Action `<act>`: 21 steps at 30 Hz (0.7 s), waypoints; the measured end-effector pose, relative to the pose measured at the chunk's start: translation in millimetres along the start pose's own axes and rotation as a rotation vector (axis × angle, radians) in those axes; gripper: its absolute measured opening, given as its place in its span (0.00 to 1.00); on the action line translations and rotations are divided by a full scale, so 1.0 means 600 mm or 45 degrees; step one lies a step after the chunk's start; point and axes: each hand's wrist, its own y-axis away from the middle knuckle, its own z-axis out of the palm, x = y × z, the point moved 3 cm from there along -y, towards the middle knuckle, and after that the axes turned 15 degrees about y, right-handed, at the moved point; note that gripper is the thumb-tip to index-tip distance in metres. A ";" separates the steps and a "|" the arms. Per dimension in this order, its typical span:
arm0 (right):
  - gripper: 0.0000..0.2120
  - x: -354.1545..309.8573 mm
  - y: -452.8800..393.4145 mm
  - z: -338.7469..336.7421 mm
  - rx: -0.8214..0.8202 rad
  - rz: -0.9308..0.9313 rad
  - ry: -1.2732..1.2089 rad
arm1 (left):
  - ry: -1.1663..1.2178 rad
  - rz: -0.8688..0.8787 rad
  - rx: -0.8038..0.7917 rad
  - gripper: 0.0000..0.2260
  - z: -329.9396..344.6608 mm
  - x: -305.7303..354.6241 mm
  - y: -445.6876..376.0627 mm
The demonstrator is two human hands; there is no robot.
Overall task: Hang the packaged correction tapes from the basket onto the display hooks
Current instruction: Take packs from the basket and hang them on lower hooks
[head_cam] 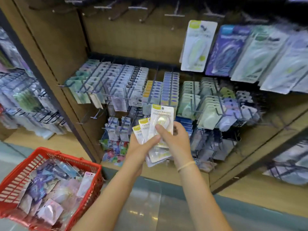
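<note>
In both hands point(173, 135), correction tapes point(160, 120)

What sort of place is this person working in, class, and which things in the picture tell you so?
Most likely a stationery shop aisle. Rows of carded packets hang on display hooks in a wooden unit, a red shopping basket of more packets stands on the floor, and both hands hold yellow-topped packets for hanging.

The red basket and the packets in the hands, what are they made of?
The red basket looks like moulded plastic: even red colour, slotted lattice walls. The packets, held by the left hand and right hand, seem to be printed card backs under clear plastic, judging by the shiny glare over the white and yellow print. The hooks look like thin dark wire, probably coated metal.
</note>
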 end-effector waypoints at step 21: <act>0.14 -0.234 -0.068 -0.186 0.187 -0.708 -0.002 | -0.075 0.458 -0.243 0.15 0.226 0.150 -0.069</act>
